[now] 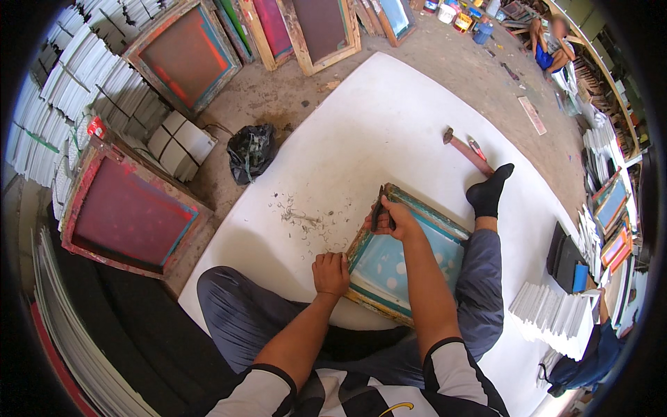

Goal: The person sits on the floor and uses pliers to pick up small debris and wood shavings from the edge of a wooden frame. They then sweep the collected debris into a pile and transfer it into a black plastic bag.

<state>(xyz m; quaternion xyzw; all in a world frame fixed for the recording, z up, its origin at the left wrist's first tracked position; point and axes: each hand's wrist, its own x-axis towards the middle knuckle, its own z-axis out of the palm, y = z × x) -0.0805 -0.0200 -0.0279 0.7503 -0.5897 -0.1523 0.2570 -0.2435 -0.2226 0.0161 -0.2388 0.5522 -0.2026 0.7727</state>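
Observation:
A wooden screen-printing frame [418, 203] with pale blue mesh [389, 260] lies tilted across my lap, between my legs. My right hand [396, 217] is closed around dark-handled pliers [379, 210] at the frame's far left corner; the jaws are hard to make out. At the frame's left edge, my left hand [331, 274] has its fingers curled and pressed together against the wood. Bent staples and small scraps [303, 219] lie scattered on the white board [361, 125] beside the frame.
A hammer [467, 151] and a small red-tipped tool [476, 148] lie beyond my right foot. Left of the board are a black plastic bag [251, 153] and another screen frame [132, 208]. Paper stacks [556, 309] stand at right. People sit far right and lower right.

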